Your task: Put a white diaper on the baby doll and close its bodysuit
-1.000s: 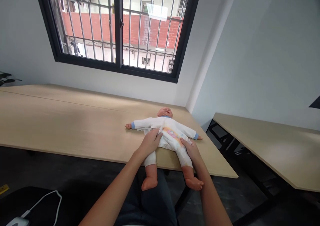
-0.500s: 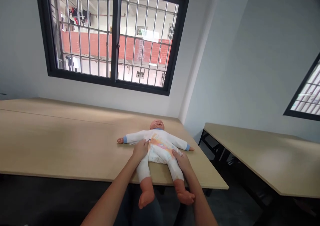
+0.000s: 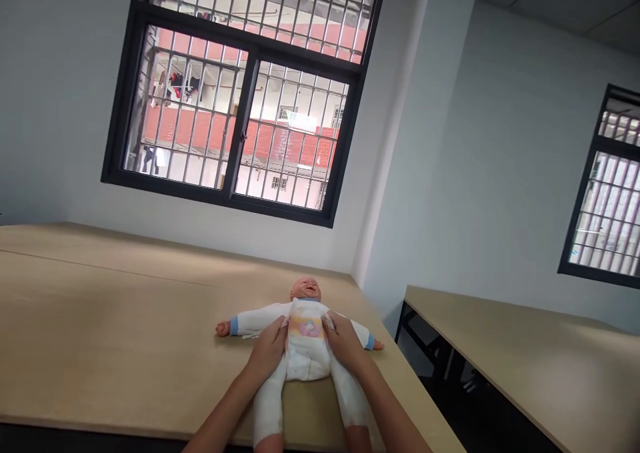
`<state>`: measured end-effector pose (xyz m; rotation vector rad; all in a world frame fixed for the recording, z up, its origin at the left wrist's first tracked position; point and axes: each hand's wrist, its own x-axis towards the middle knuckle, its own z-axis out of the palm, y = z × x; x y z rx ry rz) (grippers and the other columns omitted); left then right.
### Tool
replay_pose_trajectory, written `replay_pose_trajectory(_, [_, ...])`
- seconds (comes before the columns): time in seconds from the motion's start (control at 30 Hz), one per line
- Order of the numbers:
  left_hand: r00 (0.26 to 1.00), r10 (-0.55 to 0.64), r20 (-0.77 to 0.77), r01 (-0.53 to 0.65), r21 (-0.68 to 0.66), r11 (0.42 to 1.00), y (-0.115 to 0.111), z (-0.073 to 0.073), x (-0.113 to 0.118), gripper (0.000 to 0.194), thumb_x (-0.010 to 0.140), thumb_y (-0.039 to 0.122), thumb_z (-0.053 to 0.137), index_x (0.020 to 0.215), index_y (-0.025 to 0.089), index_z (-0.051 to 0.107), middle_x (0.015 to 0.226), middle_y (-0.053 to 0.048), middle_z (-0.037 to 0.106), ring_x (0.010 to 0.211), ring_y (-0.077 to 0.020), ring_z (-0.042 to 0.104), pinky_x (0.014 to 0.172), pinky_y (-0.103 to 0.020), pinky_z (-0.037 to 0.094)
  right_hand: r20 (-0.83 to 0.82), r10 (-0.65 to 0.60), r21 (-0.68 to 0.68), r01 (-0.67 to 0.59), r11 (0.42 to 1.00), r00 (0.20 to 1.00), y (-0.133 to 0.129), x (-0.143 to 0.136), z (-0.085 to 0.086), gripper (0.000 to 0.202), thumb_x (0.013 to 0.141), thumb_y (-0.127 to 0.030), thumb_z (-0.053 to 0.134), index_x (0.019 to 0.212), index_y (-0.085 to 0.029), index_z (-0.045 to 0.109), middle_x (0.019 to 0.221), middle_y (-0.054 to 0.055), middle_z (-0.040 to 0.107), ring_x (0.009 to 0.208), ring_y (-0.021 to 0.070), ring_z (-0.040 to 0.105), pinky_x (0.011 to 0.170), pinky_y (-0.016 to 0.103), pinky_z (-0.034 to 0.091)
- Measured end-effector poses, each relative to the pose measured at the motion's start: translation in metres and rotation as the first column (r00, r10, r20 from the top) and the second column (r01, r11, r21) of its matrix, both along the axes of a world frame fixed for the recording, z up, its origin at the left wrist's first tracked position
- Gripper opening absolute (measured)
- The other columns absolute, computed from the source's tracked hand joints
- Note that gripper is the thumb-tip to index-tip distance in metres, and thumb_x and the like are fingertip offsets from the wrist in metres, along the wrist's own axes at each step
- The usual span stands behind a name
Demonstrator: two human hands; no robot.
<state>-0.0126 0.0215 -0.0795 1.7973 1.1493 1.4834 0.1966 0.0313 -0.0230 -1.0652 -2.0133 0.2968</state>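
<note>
The baby doll's smooth plastic head (image 3: pixel 305 289) is pinkish tan. Its long-sleeved cloth suit (image 3: pixel 263 317) is plain white, with light blue bands at the cuffs (image 3: pixel 233 325) and a blue collar (image 3: pixel 309 299). The soft, padded diaper (image 3: pixel 306 365) is white, its printed front panel (image 3: pixel 307 328) striped yellow-orange around a pink and lilac motif. The flat wooden table (image 3: pixel 125 333) is pale tan, and the angular second table (image 3: pixel 530 359) matches it. The smooth painted wall (image 3: pixel 50 93) is bluish grey. The rectangular window frame (image 3: pixel 247 96) is black; beyond it, the horizontal brick band (image 3: pixel 320 151) is red between whitish and pale pink walls.
</note>
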Motion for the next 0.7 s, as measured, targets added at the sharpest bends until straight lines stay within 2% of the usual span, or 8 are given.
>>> replay_pose_trajectory(0.07, [0.992,-0.082,0.095,0.079,0.036,0.996,-0.006,0.003,-0.002,0.051,0.094,0.059,0.037,0.104,0.018,0.065,0.113,-0.011,0.071,0.104,-0.0262,0.063,0.097,-0.035,0.047,0.008,0.015,-0.006,-0.015,1.0,1.0,-0.005,-0.004,0.007,0.04,0.098,-0.045,0.037,0.066,-0.021,0.044,0.067,0.0,0.054,0.063,0.0151,0.043,0.062,0.027,0.032])
replay_pose_trajectory(0.17, [0.987,-0.1,0.124,0.095,0.041,0.995,-0.023,0.005,-0.009,0.049,0.095,0.058,0.04,0.104,0.017,0.066,0.115,-0.009,0.071,0.104,-0.0265,0.062,0.099,-0.036,0.046,0.016,0.064,0.001,-0.064,0.998,0.998,-0.036,-0.001,0.007,0.043,0.098,-0.048,0.036,0.067,-0.02,0.044,0.069,0.0,0.055,0.066,0.0149,0.045,0.063,0.027,0.034])
replay_pose_trajectory(0.27, [0.985,-0.172,0.011,0.172,0.029,0.985,-0.046,0.004,-0.023,0.046,0.097,0.053,0.041,0.104,0.019,0.07,0.117,-0.008,0.071,0.107,-0.0272,0.062,0.1,-0.037,0.046,0.076,0.049,0.004,-0.049,0.999,0.996,-0.081,0.009,-0.013,0.043,0.1,-0.049,0.035,0.072,-0.02,0.048,0.076,0.002,0.06,0.073,0.0159,0.051,0.068,0.026,0.036])
replay_pose_trajectory(0.33, [0.959,-0.263,-0.105,0.266,0.015,0.964,-0.059,0.003,-0.033,0.044,0.097,0.05,0.041,0.106,0.021,0.072,0.121,-0.008,0.07,0.115,-0.0281,0.06,0.103,-0.039,0.044,0.214,0.127,-0.041,-0.121,0.992,0.969,-0.102,0.017,-0.034,0.047,0.1,-0.053,0.031,0.072,-0.02,0.049,0.075,0.003,0.062,0.07,0.0161,0.052,0.067,0.027,0.037])
replay_pose_trajectory(0.4, [0.929,-0.311,-0.202,0.315,-0.013,0.949,-0.069,0.004,-0.043,0.04,0.097,0.045,0.043,0.11,0.024,0.073,0.128,-0.008,0.067,0.126,-0.0289,0.054,0.109,-0.041,0.039,0.31,0.169,-0.035,-0.166,0.985,0.936,-0.112,0.024,-0.052,0.054,0.098,-0.059,0.021,0.07,-0.02,0.047,0.075,0.006,0.063,0.07,0.0177,0.053,0.069,0.028,0.039])
replay_pose_trajectory(0.47, [0.904,-0.346,-0.25,0.339,-0.073,0.938,-0.075,0.006,-0.049,0.037,0.095,0.041,0.046,0.117,0.027,0.072,0.138,-0.007,0.061,0.136,-0.0289,0.046,0.115,-0.043,0.032,0.354,0.176,-0.048,-0.17,0.984,0.919,-0.115,0.027,-0.059,0.061,0.095,-0.067,0.014,0.067,-0.021,0.042,0.071,0.007,0.06,0.068,0.0185,0.051,0.067,0.03,0.039])
replay_pose_trajectory(0.57, [0.875,-0.424,-0.235,0.389,-0.181,0.903,-0.081,0.013,-0.05,0.037,0.093,0.039,0.051,0.122,0.028,0.07,0.146,-0.006,0.055,0.142,-0.0286,0.039,0.118,-0.045,0.026,0.285,0.231,-0.19,-0.181,0.965,0.93,-0.117,0.028,-0.045,0.066,0.09,-0.075,0.018,0.066,-0.02,0.044,0.068,0.005,0.057,0.064,0.0172,0.049,0.062,0.028,0.037])
replay_pose_trajectory(0.7, [0.86,-0.495,-0.125,0.461,-0.23,0.857,-0.087,0.023,-0.05,0.036,0.09,0.045,0.055,0.119,0.029,0.072,0.138,-0.005,0.061,0.141,-0.0281,0.041,0.117,-0.046,0.028,0.042,0.339,-0.418,-0.292,0.86,0.94,-0.131,0.025,-0.013,0.061,0.089,-0.073,0.035,0.071,-0.019,0.057,0.073,0.003,0.058,0.07,0.0172,0.051,0.068,0.026,0.041])
